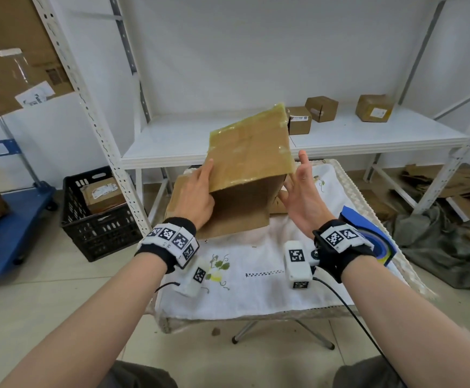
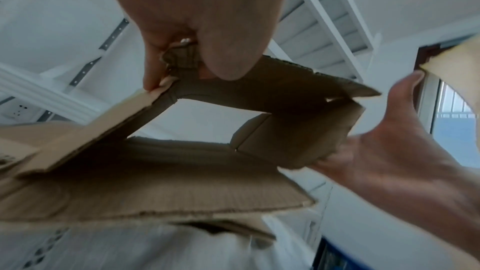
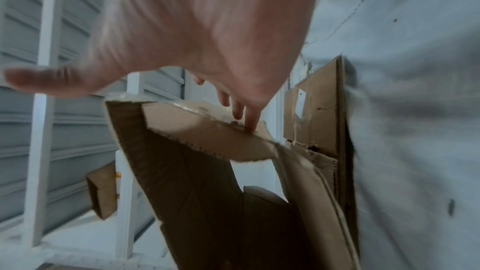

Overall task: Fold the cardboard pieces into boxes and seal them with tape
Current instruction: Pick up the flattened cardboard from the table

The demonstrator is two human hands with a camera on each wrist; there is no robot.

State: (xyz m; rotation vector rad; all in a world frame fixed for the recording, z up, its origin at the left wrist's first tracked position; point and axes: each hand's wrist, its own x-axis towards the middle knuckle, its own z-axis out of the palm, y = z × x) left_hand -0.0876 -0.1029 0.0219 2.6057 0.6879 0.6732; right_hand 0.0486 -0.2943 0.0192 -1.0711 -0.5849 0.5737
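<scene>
Head view: left hand (image 1: pixel 197 196) grips the cardboard box (image 1: pixel 249 163) edge, tilted over the surface (image 1: pixel 256 292). Right hand (image 1: pixel 302 197) spread, fingertips touching a flap. Left-wrist view alone shows the box open through.

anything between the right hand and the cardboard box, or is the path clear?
Nothing visible. The right hand is open at the cardboard box's right side, fingertips already touching a flap edge. The left hand grips the opposite side.

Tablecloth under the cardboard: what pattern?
White tablecloth with green vine embroidery; head view shows it best.
</scene>
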